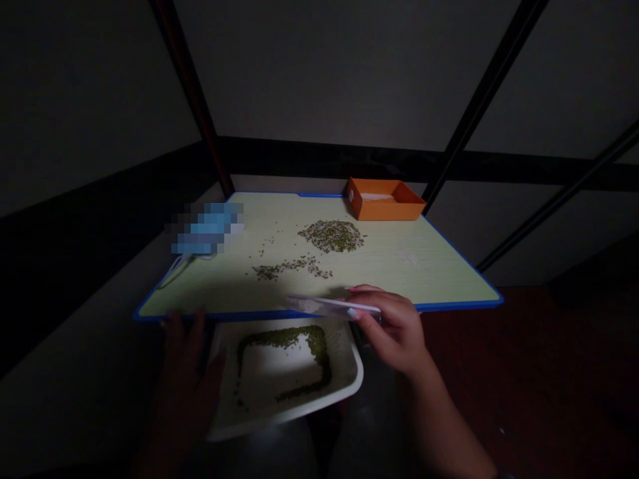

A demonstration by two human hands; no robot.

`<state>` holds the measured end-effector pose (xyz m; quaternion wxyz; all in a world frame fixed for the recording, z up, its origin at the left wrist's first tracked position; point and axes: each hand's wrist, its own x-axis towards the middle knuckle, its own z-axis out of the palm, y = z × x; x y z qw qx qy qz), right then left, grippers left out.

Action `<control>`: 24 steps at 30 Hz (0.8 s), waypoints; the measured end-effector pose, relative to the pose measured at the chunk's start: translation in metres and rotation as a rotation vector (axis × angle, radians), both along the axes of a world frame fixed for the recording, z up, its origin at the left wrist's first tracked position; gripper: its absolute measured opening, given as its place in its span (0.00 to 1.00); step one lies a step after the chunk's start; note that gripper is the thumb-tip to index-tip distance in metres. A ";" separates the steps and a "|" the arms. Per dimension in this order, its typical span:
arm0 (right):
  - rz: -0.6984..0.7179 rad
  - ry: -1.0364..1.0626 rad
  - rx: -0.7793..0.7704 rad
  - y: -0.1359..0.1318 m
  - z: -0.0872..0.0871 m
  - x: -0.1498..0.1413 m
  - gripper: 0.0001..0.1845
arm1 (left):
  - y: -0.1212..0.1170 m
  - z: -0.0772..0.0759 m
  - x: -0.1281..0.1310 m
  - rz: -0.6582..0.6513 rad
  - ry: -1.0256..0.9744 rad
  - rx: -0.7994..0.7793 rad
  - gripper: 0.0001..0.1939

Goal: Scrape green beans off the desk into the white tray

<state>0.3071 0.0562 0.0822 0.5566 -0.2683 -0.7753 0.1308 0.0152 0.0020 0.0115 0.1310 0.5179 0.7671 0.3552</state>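
Observation:
My right hand (394, 326) pinches a thin, flat white piece like a card (344, 305), held over the front edge of the pale tabletop (379, 279). Its left end is blurred. Below that edge is a white plastic basin (279, 422), tilted, with small green beans (317, 342) along its inner sides. In shadow at the basin's left rim is my left hand (190, 372), fingers apart near the table edge and thumb by the rim. On the tabletop lie a pile of mixed green and pale grains (332, 236) and a thinner scattered row (289, 266) in front of it.
An orange open box (389, 209) with something whitish inside stands at the table's back right. At the left edge lies a blurred-out blue item (210, 227) with a pale cord. Dark-framed panels (329, 73) rise behind the table. Reddish floor (499, 359) shows at right.

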 end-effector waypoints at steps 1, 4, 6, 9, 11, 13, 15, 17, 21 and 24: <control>-0.004 0.000 0.007 -0.001 0.001 -0.001 0.10 | 0.000 0.000 0.000 0.000 -0.001 -0.001 0.38; -0.010 -0.063 0.078 -0.009 0.003 -0.008 0.12 | 0.000 0.001 0.001 0.005 -0.006 -0.005 0.38; -0.002 -0.160 0.159 -0.015 0.002 -0.016 0.13 | -0.001 0.004 0.002 0.005 -0.006 -0.011 0.39; 0.017 -0.271 0.265 -0.023 -0.003 -0.032 0.13 | -0.001 0.007 0.004 0.003 -0.005 -0.020 0.39; -0.008 -0.308 0.316 -0.026 -0.006 -0.042 0.12 | 0.000 0.007 0.004 0.003 -0.004 -0.025 0.39; -0.057 -0.345 0.350 -0.026 -0.010 -0.049 0.12 | 0.001 0.006 0.003 0.002 -0.003 -0.027 0.39; -0.105 -0.371 0.367 -0.025 -0.011 -0.052 0.12 | 0.002 0.004 0.002 -0.001 -0.002 -0.022 0.39; -0.148 -0.385 0.368 -0.023 -0.011 -0.051 0.13 | 0.002 0.002 0.001 -0.004 -0.001 -0.017 0.39; -0.249 -0.418 0.370 -0.020 -0.011 -0.042 0.13 | 0.001 0.002 0.000 -0.005 0.000 -0.024 0.39; -0.322 -0.450 0.359 -0.020 -0.011 -0.035 0.13 | 0.001 0.005 0.001 0.002 0.004 -0.029 0.39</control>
